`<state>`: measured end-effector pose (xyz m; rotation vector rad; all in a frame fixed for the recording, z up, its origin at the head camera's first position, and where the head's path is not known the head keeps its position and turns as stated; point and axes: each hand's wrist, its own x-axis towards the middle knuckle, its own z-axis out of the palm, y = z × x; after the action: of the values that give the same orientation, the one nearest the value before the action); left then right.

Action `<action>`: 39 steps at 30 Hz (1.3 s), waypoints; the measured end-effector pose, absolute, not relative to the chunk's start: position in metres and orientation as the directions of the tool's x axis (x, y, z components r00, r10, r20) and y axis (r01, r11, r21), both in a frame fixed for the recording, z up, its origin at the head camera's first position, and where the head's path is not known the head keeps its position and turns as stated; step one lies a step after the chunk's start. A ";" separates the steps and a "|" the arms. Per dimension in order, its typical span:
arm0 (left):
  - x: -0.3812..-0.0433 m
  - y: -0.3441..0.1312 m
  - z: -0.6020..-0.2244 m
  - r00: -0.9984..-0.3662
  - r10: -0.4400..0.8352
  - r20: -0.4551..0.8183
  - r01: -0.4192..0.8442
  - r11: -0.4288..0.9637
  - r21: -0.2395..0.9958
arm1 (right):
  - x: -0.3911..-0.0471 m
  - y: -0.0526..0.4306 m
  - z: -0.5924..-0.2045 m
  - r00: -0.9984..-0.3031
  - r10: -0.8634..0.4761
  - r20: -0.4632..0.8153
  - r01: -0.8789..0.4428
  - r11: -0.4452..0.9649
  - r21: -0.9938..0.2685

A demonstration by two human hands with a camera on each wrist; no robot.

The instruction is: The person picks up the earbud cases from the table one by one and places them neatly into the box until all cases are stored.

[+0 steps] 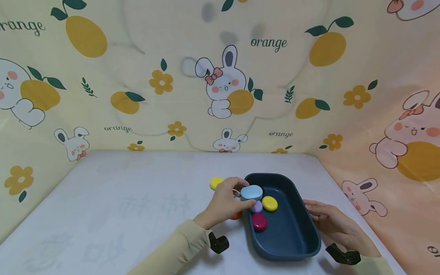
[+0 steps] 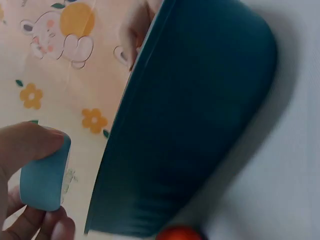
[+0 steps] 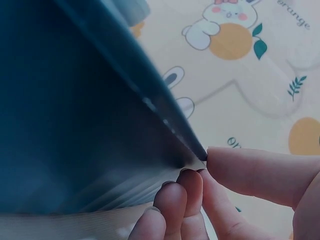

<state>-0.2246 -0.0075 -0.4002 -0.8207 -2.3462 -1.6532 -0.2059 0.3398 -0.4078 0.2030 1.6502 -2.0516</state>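
My left hand [image 1: 228, 200] pinches a smooth, light blue oval piece [image 1: 252, 192] between thumb and fingers, over the left rim of a dark blue tray [image 1: 292, 221]. The left wrist view shows the thumb on one edge of this piece [image 2: 44, 177] and the fingertips on the opposite edge. Inside the tray, along its left side, lie a yellow round piece [image 1: 269, 204], a lilac piece [image 1: 256, 207] and a crimson piece [image 1: 259, 222]. At the tray's right side is my right hand [image 1: 338, 223], its fingertips [image 3: 172, 195] against the outer wall just under the rim.
A yellow piece [image 1: 215, 183] lies on the white table [image 1: 103, 214] behind my left hand. Close to the tray's left wall is an orange-red piece [image 1: 235, 215], partly hidden by that hand. Patterned cloth [image 1: 275, 84] rises behind the table and along its right side.
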 end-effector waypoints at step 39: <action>-0.224 0.055 -0.398 -0.769 0.559 0.309 0.598 0.458 0.658 | -0.204 0.341 -0.408 -0.871 -0.306 -0.385 0.447 -0.164 -0.880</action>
<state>-0.2242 0.0547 -0.3983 -1.0488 -2.6405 -1.2221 -0.2040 0.3406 -0.4080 0.1603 1.6286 -2.0733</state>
